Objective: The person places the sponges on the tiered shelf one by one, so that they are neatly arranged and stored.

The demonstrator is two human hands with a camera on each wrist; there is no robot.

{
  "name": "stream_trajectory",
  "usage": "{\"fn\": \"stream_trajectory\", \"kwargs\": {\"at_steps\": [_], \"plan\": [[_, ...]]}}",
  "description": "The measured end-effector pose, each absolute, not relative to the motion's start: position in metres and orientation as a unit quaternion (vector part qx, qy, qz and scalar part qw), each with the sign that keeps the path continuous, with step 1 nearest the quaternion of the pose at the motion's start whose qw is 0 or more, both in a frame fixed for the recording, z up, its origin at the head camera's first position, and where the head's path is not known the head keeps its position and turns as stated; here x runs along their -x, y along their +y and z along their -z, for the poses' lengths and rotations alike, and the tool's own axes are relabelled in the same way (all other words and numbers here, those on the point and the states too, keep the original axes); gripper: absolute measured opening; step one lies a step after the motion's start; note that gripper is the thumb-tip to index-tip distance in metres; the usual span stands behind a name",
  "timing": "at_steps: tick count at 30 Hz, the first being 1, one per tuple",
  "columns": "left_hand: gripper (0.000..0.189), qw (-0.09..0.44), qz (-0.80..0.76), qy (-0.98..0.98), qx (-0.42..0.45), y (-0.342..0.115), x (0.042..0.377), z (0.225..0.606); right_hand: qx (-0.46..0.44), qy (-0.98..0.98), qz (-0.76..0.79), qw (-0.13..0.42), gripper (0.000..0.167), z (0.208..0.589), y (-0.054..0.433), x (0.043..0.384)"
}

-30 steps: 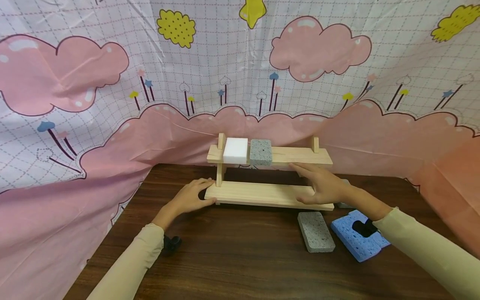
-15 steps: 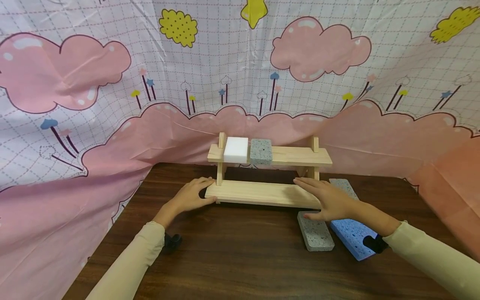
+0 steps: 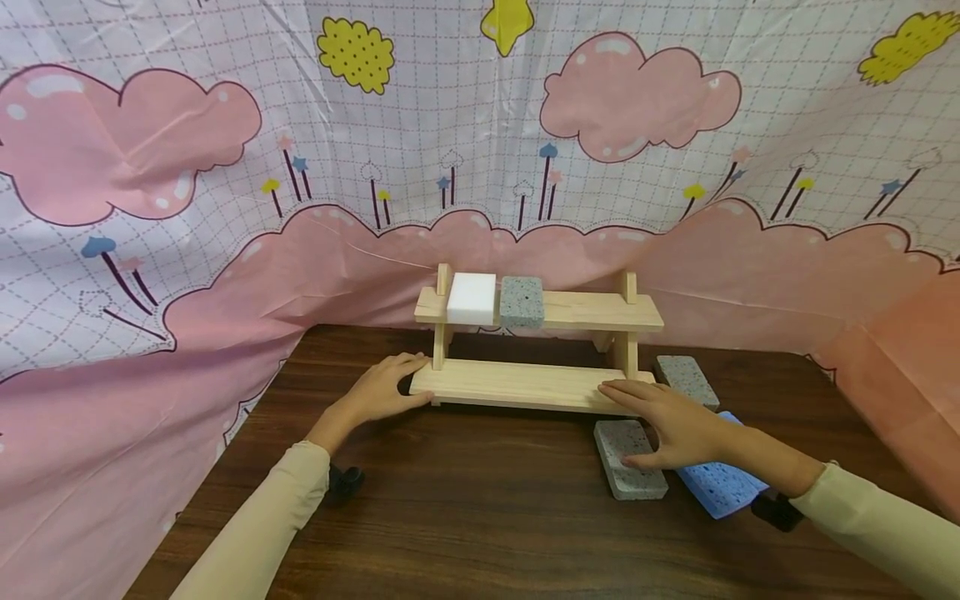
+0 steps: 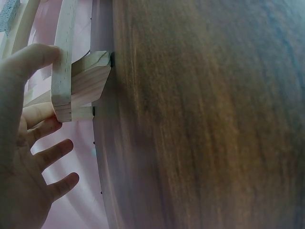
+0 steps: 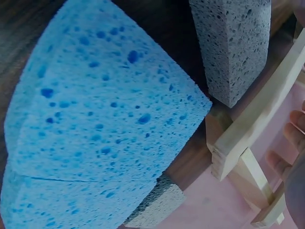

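At the left end of a two-tier wooden shelf (image 3: 517,385), my left hand (image 3: 378,392) holds the lower board, thumb on its front side and fingers at the end; the left wrist view shows two fingers spread free of the wood (image 4: 62,90). My right hand (image 3: 678,425) hovers with relaxed fingers above a grey sponge (image 3: 630,485) in front of the shelf's right end, holding nothing. It partly hides blue sponges (image 3: 722,490). On the upper board lie a white sponge (image 3: 472,297) and a grey speckled sponge (image 3: 522,300), side by side.
Another grey sponge (image 3: 686,377) lies on the dark wooden table (image 3: 465,517), right of the shelf. A second blue piece (image 5: 57,202) adjoins the large blue sponge (image 5: 105,105) in the right wrist view. A patterned cloth (image 3: 360,275) hangs behind.
My right hand has moved from the shelf's right side down and rightward, toward the front grey sponge, uncovering the shelf's right support and the rear grey sponge. My left hand stays put.
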State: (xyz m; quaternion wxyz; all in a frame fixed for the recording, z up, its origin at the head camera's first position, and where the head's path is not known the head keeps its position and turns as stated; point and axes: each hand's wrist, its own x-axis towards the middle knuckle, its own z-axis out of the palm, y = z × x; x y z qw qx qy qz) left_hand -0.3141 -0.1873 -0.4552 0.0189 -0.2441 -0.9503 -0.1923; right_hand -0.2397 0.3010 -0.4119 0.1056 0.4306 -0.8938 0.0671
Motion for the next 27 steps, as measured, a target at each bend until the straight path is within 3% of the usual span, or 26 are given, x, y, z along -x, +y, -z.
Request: {"fn": "stream_trajectory", "kwargs": {"at_steps": [27], "plan": [[0.076, 0.020, 0.189, -0.951, 0.244, -0.187, 0.314, 0.455, -0.426, -0.895, -0.058, 0.122, 0.101, 0.430, 0.325, 0.220]]}}
